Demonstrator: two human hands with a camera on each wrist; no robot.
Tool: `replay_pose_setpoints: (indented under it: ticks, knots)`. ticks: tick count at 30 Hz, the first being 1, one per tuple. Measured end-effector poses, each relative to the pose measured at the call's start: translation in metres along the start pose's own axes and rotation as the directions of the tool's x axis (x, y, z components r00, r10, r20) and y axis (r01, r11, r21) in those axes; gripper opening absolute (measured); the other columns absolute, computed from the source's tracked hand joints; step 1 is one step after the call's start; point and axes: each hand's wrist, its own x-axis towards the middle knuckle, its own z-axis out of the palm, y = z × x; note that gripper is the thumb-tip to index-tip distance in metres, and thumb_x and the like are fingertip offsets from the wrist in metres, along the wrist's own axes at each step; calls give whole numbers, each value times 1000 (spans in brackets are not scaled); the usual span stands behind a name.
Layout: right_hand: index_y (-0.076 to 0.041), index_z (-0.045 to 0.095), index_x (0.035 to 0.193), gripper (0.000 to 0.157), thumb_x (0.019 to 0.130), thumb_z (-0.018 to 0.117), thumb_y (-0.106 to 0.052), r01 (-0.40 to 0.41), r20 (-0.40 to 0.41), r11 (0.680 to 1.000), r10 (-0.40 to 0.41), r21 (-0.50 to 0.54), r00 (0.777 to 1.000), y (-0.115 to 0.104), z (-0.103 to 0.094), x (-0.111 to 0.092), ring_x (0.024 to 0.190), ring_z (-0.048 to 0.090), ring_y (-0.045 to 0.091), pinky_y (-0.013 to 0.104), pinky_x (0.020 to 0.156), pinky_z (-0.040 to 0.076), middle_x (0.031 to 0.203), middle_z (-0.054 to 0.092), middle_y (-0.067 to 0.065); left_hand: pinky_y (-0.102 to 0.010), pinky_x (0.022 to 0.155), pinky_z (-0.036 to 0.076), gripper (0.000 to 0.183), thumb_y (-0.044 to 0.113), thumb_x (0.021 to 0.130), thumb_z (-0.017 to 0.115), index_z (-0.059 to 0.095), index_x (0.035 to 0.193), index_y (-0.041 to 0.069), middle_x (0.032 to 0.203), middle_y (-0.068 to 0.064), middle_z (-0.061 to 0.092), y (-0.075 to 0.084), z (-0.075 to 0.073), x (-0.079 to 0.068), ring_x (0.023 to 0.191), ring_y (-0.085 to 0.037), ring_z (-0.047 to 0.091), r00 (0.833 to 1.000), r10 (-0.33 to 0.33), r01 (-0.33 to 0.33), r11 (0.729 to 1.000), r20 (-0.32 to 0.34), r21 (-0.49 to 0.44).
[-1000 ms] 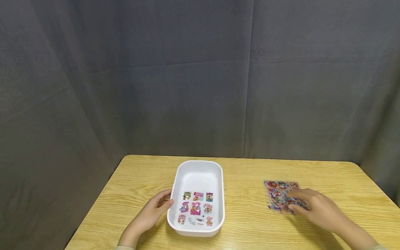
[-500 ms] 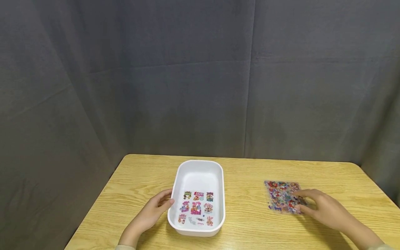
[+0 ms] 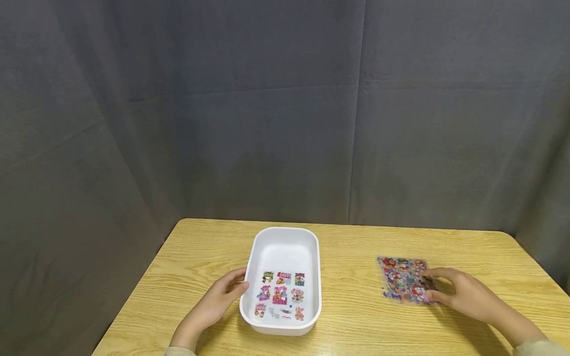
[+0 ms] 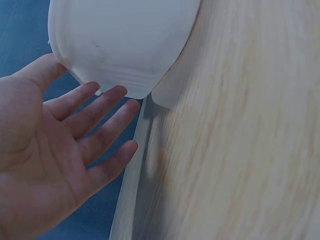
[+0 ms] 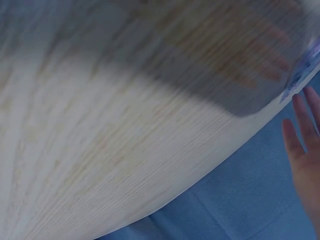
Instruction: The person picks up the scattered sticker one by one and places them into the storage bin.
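Observation:
A white plastic tub with rounded corners stands on the table, left of the middle in the head view. A clear sticker sheet with small colourful pictures lies on its floor. My left hand is at the tub's left side, thumb at the rim; in the left wrist view its fingers are spread and reach to the outer wall. To the right lie colourful see-through sticker sheets. Over their right edge is my right hand, thumb and fingers apart, fingertips right at the surface. In the right wrist view several extended fingers show.
A light wood table with rounded far corners carries everything. Dark grey cloth hangs behind it and along both sides. Bare wood lies between the tub and the sheets on the right.
My right hand has slid to the right across the sticker sheets, from their middle to their right edge, so more of the pictures show. My left hand has stayed at the tub.

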Motion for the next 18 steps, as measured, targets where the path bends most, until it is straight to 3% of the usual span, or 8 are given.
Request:
replay_pose_setpoints:
  ticks: [18]
  knots:
    - [1, 60, 130, 65, 81, 82, -34, -1, 109, 1000, -2, 28, 994, 11, 10, 13, 120, 50, 54, 65, 93, 45, 130, 57, 30, -55, 103, 43, 52, 28, 102, 57, 46, 144, -2, 135, -19, 57, -1, 0, 1, 120, -36, 55, 1000, 1, -1, 1000, 10, -12]
